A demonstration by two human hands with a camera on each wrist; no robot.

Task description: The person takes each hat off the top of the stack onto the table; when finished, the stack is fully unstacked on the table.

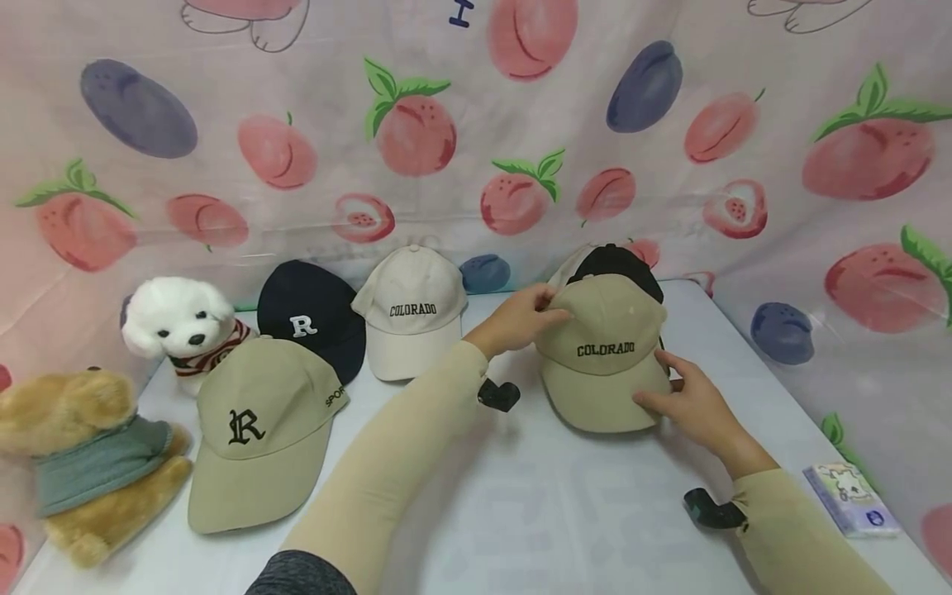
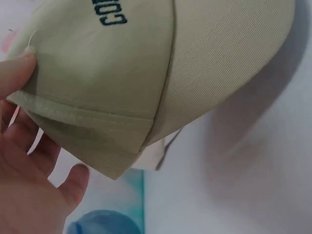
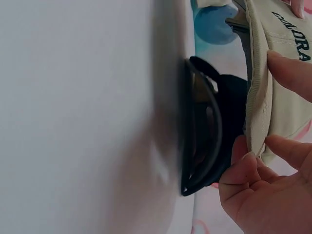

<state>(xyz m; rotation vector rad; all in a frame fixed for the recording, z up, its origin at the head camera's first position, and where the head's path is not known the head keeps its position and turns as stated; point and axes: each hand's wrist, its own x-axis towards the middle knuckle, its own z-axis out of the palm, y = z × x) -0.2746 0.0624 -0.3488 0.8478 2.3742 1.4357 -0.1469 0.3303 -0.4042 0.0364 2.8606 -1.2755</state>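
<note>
A khaki baseball cap (image 1: pixel 602 318) lettered COLORADO is held between both hands, its front facing me and its brim pointing down. My left hand (image 1: pixel 521 318) pinches the cap's upper left side, thumb on the outside. On the other side my right hand (image 1: pixel 695 405) grips the right edge near the brim, with fingers on both faces of it. Beneath the cap in the right wrist view, a gap shows between it and a black cap (image 3: pixel 231 102) on the table. That black cap (image 1: pixel 617 263) and a pale cap (image 1: pixel 568 266) behind it are mostly hidden in the head view.
On the left stand a khaki cap with an R (image 1: pixel 260 413), a navy cap (image 1: pixel 308 310) and a cream COLORADO cap (image 1: pixel 414 297). A white plush dog (image 1: pixel 182 322) and a brown plush toy (image 1: pixel 104 463) sit beside them. A small packet (image 1: pixel 851 500) lies at right.
</note>
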